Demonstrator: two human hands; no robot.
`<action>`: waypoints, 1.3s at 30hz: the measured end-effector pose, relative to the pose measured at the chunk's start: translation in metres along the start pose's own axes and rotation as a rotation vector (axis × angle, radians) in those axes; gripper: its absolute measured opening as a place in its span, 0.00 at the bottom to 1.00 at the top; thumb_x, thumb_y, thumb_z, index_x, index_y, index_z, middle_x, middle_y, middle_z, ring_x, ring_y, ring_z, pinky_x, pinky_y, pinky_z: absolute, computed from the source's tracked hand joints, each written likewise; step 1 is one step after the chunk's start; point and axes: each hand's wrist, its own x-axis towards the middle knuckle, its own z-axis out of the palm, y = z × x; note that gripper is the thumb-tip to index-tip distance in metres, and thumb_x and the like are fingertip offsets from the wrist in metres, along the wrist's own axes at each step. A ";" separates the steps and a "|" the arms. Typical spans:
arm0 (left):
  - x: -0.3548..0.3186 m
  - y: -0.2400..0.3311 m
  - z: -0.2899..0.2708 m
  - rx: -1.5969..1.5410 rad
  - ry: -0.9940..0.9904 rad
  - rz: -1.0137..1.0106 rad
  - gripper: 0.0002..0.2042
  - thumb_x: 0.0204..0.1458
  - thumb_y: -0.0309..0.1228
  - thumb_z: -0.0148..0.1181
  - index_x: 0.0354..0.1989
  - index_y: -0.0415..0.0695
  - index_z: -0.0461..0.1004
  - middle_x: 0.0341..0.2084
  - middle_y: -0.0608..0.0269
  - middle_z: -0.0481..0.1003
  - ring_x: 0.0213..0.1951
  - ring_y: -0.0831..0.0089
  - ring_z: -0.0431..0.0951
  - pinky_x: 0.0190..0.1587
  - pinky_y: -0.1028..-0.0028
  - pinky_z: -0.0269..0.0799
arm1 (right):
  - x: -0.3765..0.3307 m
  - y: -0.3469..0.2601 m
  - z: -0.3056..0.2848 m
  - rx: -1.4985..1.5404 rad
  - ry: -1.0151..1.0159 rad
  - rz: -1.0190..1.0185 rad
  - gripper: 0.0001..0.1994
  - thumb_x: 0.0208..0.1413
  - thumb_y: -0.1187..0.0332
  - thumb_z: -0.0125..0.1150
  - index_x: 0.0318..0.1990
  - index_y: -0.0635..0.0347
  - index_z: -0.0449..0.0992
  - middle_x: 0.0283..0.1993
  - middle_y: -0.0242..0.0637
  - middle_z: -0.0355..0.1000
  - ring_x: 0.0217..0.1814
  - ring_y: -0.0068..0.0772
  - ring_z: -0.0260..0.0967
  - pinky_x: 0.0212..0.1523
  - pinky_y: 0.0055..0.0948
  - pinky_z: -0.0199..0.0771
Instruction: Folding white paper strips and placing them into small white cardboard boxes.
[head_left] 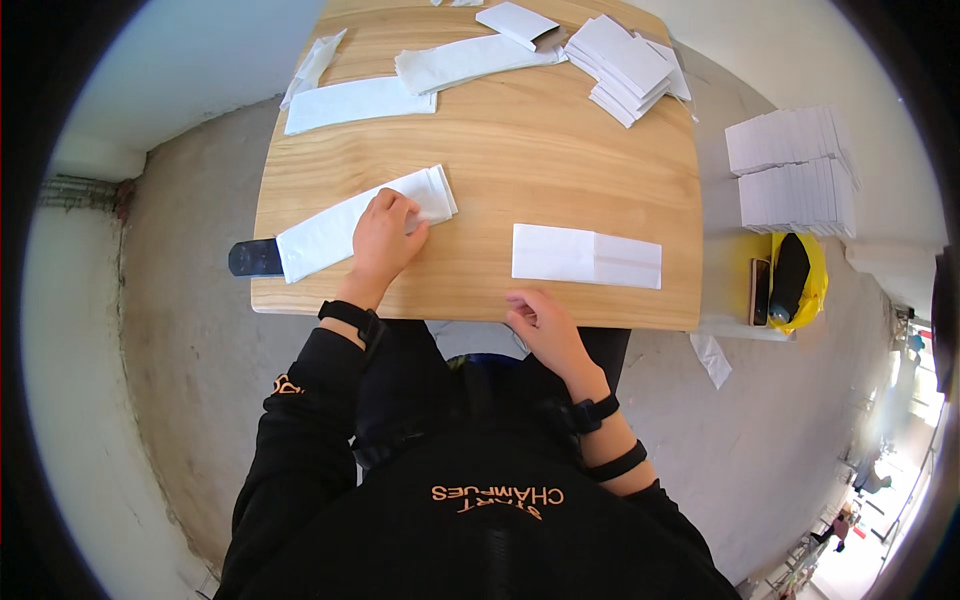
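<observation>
On the left of the table lies a slanting stack of flat white sleeves (pixel 320 240), thin and glossy. My left hand (pixel 385 235) rests on its right half, fingers bent and thumb drawn in against the top sleeve. Between fingers and thumb the top layer is mostly hidden. At the front edge of the table my right hand (pixel 540 325) is curled, with nothing visible in it. Just beyond that hand a long white paper piece (pixel 555 254) lies flat, a crease across its middle and a greyer right half.
A black object (pixel 255 258) sticks out from under the stack's left end. More white sleeves (pixel 350 105) and folded white boxes (pixel 620 60) lie along the far side. Right of the table stand stacked white cartons (pixel 790 180), a phone (pixel 759 292) and a yellow bag (pixel 815 285).
</observation>
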 end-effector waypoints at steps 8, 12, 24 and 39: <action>0.005 0.004 -0.001 0.125 -0.048 0.064 0.05 0.40 0.28 0.62 0.26 0.44 0.72 0.29 0.62 0.70 0.36 0.60 0.74 0.36 0.63 0.71 | -0.003 -0.001 -0.008 -0.008 0.017 0.018 0.10 0.53 0.73 0.58 0.43 0.64 0.73 0.38 0.43 0.69 0.40 0.37 0.72 0.40 0.31 0.73; 0.006 0.000 0.003 0.181 -0.042 0.105 0.05 0.40 0.28 0.62 0.26 0.45 0.72 0.28 0.63 0.70 0.35 0.61 0.74 0.35 0.64 0.71 | -0.004 -0.002 -0.007 -0.018 0.025 -0.010 0.10 0.53 0.73 0.59 0.43 0.65 0.73 0.38 0.43 0.69 0.39 0.36 0.72 0.40 0.30 0.73; 0.008 0.007 -0.002 0.216 -0.077 0.136 0.04 0.42 0.27 0.62 0.27 0.45 0.73 0.29 0.62 0.72 0.31 0.60 0.76 0.33 0.64 0.72 | -0.008 -0.001 -0.004 -0.048 0.013 -0.002 0.11 0.52 0.72 0.60 0.43 0.62 0.74 0.37 0.42 0.69 0.39 0.37 0.73 0.40 0.31 0.72; 0.009 -0.008 -0.010 -0.127 -0.104 -0.200 0.05 0.45 0.30 0.61 0.26 0.42 0.76 0.27 0.60 0.76 0.30 0.65 0.78 0.33 0.68 0.72 | -0.006 -0.001 0.002 -0.051 -0.002 -0.023 0.11 0.53 0.71 0.60 0.43 0.62 0.74 0.38 0.42 0.70 0.39 0.38 0.73 0.40 0.31 0.73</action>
